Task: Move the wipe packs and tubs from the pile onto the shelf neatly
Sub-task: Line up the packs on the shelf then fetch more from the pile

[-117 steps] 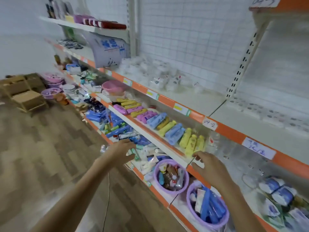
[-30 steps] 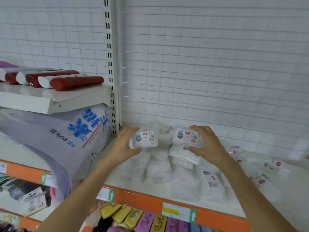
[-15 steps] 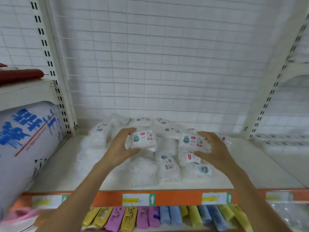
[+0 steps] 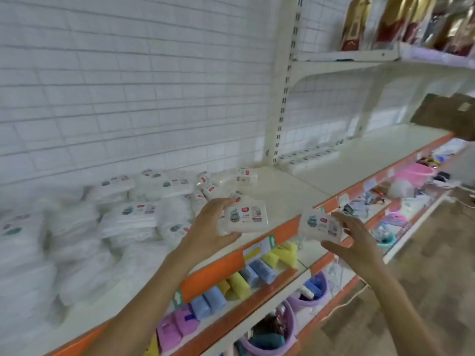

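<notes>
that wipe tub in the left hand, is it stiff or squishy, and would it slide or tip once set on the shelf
The wipe tub probably is fairly stiff: its edges stay straight in the left hand's grip. It seems light, since fingers alone carry it. Flat and low, it likely won't tip or roll on the shelf, though its glossy plastic might slide if nudged.

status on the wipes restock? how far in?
Early. A short row of packs already sits on the shelf to the right. In hand: left hand and right hand each hold one tub. Left: most of the pile remains unsorted.
</notes>
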Demonstrator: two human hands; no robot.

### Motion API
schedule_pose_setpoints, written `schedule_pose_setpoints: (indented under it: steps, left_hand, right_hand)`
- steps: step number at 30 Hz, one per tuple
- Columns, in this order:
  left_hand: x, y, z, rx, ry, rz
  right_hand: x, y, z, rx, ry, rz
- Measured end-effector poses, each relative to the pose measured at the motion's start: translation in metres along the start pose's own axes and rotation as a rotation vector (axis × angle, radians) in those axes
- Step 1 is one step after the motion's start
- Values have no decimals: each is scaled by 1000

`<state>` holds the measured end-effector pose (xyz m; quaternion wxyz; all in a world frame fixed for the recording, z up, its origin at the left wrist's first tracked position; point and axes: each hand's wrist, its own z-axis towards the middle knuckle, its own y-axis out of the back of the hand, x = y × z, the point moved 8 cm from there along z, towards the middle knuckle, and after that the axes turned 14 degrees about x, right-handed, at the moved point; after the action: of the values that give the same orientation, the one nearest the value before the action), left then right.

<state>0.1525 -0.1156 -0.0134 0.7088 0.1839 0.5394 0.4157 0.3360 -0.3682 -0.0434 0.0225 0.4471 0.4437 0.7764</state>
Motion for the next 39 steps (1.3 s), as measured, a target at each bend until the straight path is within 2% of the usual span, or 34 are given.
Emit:
schedule_pose_setpoints:
  steps: [5,8,15,19,28,33,39]
  left_hand:
    - [-37,-87,24,194,-120,-137]
    - [-60,-138,30,269,-189,-128]
    - [-105,-225,54,380,-246,-107]
    - [-116,-258,78,379,-219,-76]
    - [-144,-325,150,361,-58,-31]
    - [-157,-324,185,272,16,-37]
    - [-159,-308,233,184,55,-22]
  right_hand:
    - [-54,49,-108,-137,-199,-3]
    - [-70,77,-167,-217,-315,-108]
    - [-110,124,-240,-308,-442,-169]
    - [-150,149,-240,-306,-459,-184]
    - [-250,227,-191,-218,-354,-134]
    - [-279,263,-154,-153,-266,-123]
    - [-317,270,-84,-70,-224,-53]
